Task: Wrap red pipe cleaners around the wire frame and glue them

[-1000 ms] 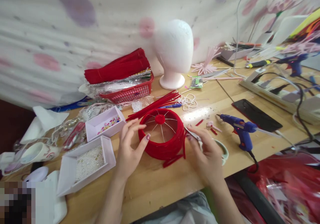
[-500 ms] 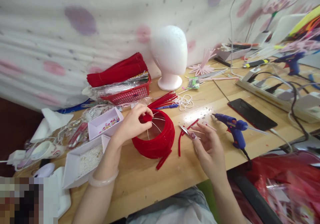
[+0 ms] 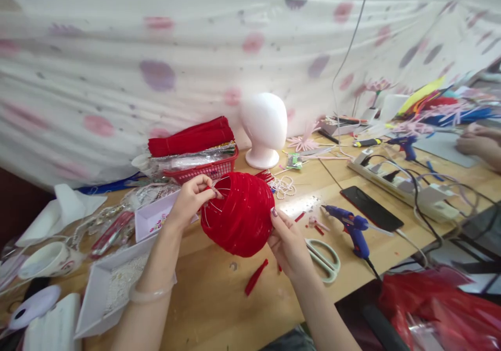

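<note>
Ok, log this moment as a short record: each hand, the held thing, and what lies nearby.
left hand: grips the wire rim of the red dome frame
right hand: supports the frame's right side
frame: lifted off the wooden table, tilted on its side
scissors: flat on the table, beside the right hand
glue gun: blue, on the table right of the scissors
foam head: upright behind

glue gun (image 3: 354,228), scissors (image 3: 324,257), foam head (image 3: 264,129)
</note>
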`<state>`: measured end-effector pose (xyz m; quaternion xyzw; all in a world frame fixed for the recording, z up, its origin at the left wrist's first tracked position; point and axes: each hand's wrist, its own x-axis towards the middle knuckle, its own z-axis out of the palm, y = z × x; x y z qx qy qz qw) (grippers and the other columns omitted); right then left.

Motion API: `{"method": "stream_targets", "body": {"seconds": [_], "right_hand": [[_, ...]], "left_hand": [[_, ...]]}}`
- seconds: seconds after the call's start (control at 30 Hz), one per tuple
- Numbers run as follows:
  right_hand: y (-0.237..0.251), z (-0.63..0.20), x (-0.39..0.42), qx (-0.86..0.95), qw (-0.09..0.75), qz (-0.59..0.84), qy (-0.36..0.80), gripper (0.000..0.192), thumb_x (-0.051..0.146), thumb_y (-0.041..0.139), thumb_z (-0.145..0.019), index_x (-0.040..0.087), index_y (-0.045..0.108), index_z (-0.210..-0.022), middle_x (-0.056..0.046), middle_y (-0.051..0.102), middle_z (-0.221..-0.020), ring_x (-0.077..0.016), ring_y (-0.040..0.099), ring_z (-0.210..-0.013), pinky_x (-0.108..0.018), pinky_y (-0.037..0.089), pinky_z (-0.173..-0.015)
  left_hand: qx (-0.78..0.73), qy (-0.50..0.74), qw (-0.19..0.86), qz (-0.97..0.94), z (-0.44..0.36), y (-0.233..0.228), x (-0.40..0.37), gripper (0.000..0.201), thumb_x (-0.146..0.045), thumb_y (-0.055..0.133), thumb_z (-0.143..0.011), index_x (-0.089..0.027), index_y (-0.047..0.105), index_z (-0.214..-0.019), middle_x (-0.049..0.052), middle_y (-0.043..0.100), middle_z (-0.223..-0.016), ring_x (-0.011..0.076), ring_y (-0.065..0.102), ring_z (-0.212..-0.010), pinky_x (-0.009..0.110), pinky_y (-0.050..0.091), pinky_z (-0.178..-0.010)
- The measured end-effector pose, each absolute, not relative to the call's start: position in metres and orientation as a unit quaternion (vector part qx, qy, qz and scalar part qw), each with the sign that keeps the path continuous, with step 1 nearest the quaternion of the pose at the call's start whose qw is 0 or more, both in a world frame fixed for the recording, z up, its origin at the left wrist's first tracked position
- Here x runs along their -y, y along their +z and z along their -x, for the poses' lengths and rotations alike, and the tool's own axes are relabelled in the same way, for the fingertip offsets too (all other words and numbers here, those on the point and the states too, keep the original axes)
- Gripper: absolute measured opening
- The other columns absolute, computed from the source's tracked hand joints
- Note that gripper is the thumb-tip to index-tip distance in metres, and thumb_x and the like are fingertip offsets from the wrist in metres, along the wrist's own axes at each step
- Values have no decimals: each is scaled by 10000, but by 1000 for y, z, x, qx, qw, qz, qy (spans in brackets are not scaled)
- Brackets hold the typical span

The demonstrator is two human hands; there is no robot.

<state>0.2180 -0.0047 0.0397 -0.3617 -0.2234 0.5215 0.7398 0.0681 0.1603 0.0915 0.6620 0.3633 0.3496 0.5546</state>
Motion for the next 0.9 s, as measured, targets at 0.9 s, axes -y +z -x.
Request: {"method": "stream_targets", "body": {"seconds": [0.9], "right_hand": [[56,-214,5,198,735,319,565,340,346,810,-790,238,770,-1110,-65,806,-1011,-279,747,-1025,-396,595,-911]], "left_hand": [[-348,427,557,-622,-72,88,-155,174,-227,616,-611,-229,503,-744,-65,638,-629,133,644,-662,224,450,-639]]}}
